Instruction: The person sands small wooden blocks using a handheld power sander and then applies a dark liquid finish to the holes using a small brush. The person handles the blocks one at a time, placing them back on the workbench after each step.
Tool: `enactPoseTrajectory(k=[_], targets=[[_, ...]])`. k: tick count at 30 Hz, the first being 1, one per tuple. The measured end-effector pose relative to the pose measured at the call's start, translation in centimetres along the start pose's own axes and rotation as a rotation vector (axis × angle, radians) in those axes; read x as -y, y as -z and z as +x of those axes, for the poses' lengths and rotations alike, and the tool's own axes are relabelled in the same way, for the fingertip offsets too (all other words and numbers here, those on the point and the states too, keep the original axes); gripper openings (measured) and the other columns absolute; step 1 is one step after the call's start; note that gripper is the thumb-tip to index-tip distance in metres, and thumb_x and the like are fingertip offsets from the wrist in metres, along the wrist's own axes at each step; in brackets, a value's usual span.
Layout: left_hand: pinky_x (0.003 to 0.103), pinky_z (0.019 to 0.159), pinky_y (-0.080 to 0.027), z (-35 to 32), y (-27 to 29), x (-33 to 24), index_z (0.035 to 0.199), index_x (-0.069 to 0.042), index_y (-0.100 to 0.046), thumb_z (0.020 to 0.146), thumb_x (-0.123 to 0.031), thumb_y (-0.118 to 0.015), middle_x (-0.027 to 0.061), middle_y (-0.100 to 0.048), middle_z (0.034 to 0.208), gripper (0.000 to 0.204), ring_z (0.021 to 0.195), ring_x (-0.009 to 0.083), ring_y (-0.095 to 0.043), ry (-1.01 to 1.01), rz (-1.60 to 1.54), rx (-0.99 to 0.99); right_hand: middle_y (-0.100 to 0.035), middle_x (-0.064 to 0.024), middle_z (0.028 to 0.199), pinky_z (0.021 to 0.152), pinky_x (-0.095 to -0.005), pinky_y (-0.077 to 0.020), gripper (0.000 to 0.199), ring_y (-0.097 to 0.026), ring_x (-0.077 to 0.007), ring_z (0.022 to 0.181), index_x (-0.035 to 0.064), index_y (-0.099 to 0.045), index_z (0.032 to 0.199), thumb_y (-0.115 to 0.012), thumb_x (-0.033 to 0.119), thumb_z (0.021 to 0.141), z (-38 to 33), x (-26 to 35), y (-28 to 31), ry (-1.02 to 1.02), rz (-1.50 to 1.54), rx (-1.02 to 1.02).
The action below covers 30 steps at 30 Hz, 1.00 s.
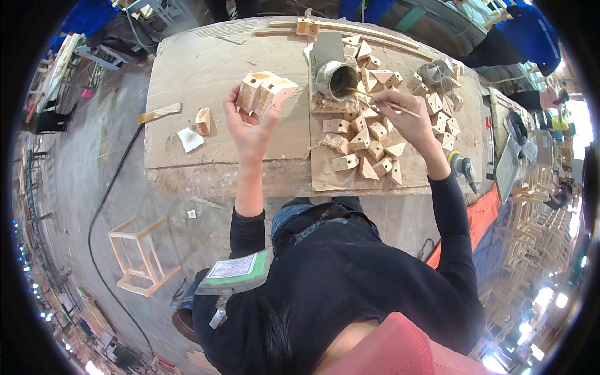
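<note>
My left hand [253, 128] is raised above the table, its fingers wrapped round a few angled wooden corner blocks [265, 90] held side by side; dark holes show in them. My right hand [409, 115] grips a thin wooden stick [369, 95]. The stick's far end reaches into the mouth of a tilted metal can [322, 80], so its tip is hidden. Behind the can is a grey block [327, 47]. More drilled corner blocks [359, 139] lie in a loose pile around and to the right of the can.
A single block [203, 121] and a white scrap [190, 139] lie on the cardboard-covered table [181, 75]. A wooden strip [159, 113] overhangs its left edge. A sander [461, 164] sits at the right edge. A wooden frame [140, 256] stands on the floor. Other people work beyond the table.
</note>
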<state>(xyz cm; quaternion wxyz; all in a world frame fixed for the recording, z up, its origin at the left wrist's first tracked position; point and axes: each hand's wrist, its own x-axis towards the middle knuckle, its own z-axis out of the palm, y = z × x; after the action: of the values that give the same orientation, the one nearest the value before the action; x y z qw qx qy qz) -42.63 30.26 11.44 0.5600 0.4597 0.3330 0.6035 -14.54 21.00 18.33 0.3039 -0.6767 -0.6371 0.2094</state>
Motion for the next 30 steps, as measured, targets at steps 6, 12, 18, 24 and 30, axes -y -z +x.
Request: enactPoseTrajectory(k=[6,12,18,24,30], targets=[[0.033,0.101,-0.045,2.9,-0.6,1.8,0.129,0.003,-0.032,0.071,0.0,-0.075,0.0149,-0.044,0.123,0.072,0.116,0.0206,-0.051,-0.035,0.016,0.04,-0.071,-0.0079,0.081,0.068,-0.0272,-0.0517,0.011,-0.069,-0.0181,0.076,0.002,-0.069,0.085,-0.062,-0.003,0.077,-1.0,0.8,2.1,0.064,-0.033,0.027],[0.034,0.095,-0.049,7.0,-0.8,4.2,0.128,-0.001,-0.034,0.069,-0.003,-0.077,0.0138,-0.043,0.122,0.072,0.112,0.02,-0.052,-0.137,0.262,0.083,-0.071,-0.0107,0.091,0.077,-0.0262,-0.0517,0.016,-0.068,-0.0166,0.087,-0.0018,-0.068,0.086,-0.058,-0.012,0.078,-3.9,0.7,5.1,-0.093,0.208,-0.12],[0.036,0.088,-0.051,15.0,-1.9,10.4,0.124,-0.001,-0.039,0.066,-0.013,-0.08,0.0147,-0.045,0.121,0.072,0.108,0.0212,-0.052,-0.157,0.371,0.048,-0.069,-0.0165,0.098,0.082,-0.0306,-0.053,0.009,-0.067,-0.0227,0.093,-0.0026,-0.065,0.087,-0.057,-0.008,0.087,-10.9,-3.2,6.3,-0.29,0.272,-0.339],[0.042,0.092,-0.044,25.1,-3.5,19.0,0.118,0.001,-0.046,0.062,-0.028,-0.083,0.0161,-0.054,0.111,0.072,0.106,0.0311,-0.053,-0.184,0.584,-0.253,-0.069,-0.0194,0.096,0.077,-0.0297,-0.055,0.009,-0.069,-0.0227,0.087,-0.0044,-0.064,0.087,-0.056,-0.009,0.086,-15.9,-3.3,5.7,-0.44,0.416,-0.589],[0.049,0.101,-0.033,24.2,-7.7,22.7,0.121,-0.002,-0.048,0.065,-0.041,-0.078,0.0176,-0.055,0.117,0.074,0.117,0.0362,-0.045,-0.111,0.968,-0.325,-0.068,-0.0218,0.1,0.074,-0.0286,-0.0571,0.009,-0.069,-0.0245,0.089,-0.0041,-0.064,0.091,-0.056,-0.007,0.088,-19.1,-2.6,5.4,-0.54,0.374,-0.696]])
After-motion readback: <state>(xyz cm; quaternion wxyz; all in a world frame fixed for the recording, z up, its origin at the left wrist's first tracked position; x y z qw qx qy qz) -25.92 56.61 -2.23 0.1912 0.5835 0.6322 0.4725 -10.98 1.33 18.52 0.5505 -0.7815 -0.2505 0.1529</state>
